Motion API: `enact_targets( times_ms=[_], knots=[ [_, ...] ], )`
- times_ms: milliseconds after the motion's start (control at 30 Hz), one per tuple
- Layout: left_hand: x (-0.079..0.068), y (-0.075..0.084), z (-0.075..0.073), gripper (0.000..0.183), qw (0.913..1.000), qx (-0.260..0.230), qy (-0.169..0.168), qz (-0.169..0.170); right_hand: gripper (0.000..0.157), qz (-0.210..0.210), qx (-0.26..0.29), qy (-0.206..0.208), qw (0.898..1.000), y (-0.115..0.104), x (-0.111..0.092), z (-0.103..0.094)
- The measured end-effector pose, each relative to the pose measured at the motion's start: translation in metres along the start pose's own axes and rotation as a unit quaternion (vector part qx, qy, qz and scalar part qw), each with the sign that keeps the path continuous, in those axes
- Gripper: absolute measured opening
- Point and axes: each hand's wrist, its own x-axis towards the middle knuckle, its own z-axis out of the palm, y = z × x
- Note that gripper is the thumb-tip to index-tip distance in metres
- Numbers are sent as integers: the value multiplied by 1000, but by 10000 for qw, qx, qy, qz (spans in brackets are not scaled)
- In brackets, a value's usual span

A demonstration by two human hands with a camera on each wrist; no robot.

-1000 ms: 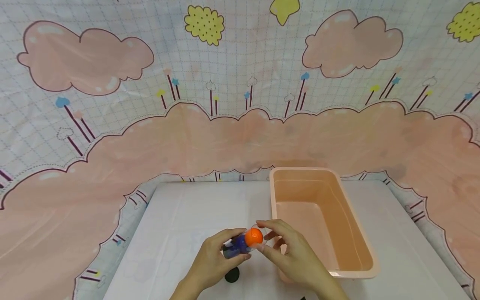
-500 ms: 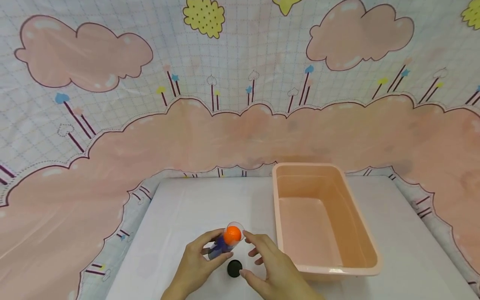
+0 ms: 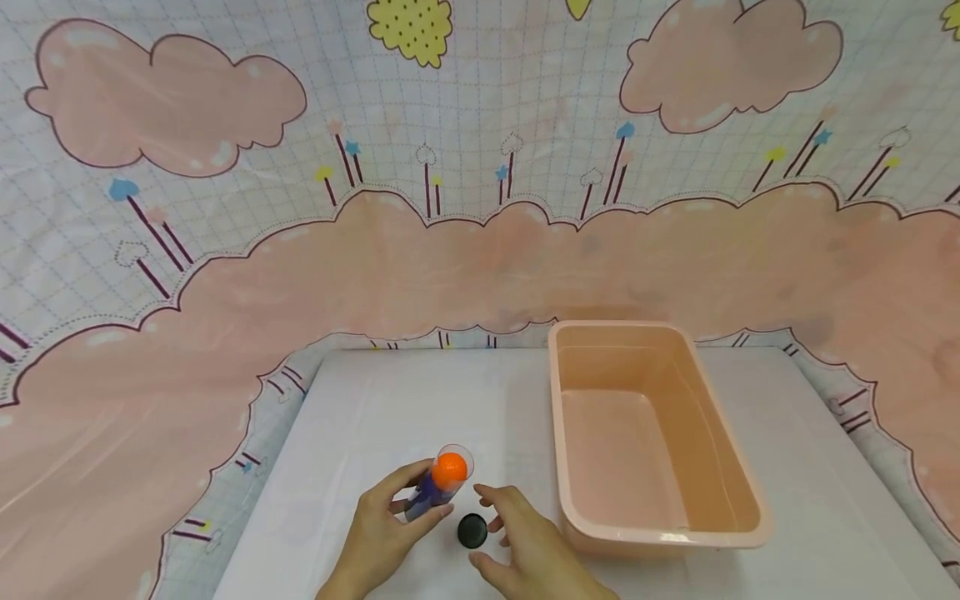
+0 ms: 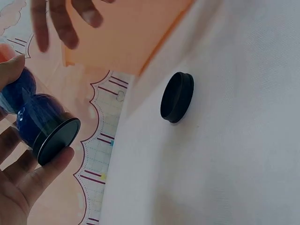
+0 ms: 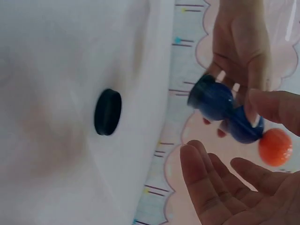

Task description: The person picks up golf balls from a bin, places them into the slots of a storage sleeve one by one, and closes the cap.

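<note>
My left hand (image 3: 375,525) grips a clear plastic tube (image 3: 429,497) held tilted above the table. An orange ball (image 3: 450,472) sits at its uncapped upper end. Below that, two blue balls (image 5: 216,101) show through the wall, and a black cap (image 4: 60,140) closes the other end. A loose black cap (image 3: 472,531) lies on the table, its hollow side up. My right hand (image 3: 528,537) hovers beside this cap with nothing in it, thumb and fingers spread apart around the cap's right side.
A peach plastic basin (image 3: 675,537) stands on the white table (image 3: 375,408), to the right of both hands. Nothing shows inside it. Behind the table hangs a cloth (image 3: 450,275) printed with clouds.
The left hand has carried the tube leftward, off the loose cap. My right hand has left the tube's upper end and come down and left to beside the cap. The head view has shifted slightly.
</note>
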Motion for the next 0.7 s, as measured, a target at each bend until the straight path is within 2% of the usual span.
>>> enact_targets(
  times_ms=[167, 433, 567, 700],
  knots=[
    [-1, -2, 1, 57, 9999, -107, -38, -92, 57, 275, -377, -131, 9988, 12, 6, 10],
    [-3, -5, 6, 58, 9991, -375, -118, -136, 60, 956, -838, -547, 9904, 35, 23, 33],
    [-5, -5, 9, 57, 9988, -421, -156, -196, 60, 1256, -903, -659, 9858, 38, 29, 44],
    [-6, -3, 12, 56, 9989, -325, -137, -321, 59, 1420, -1200, -727, 9799, 41, 34, 52]
  ],
)
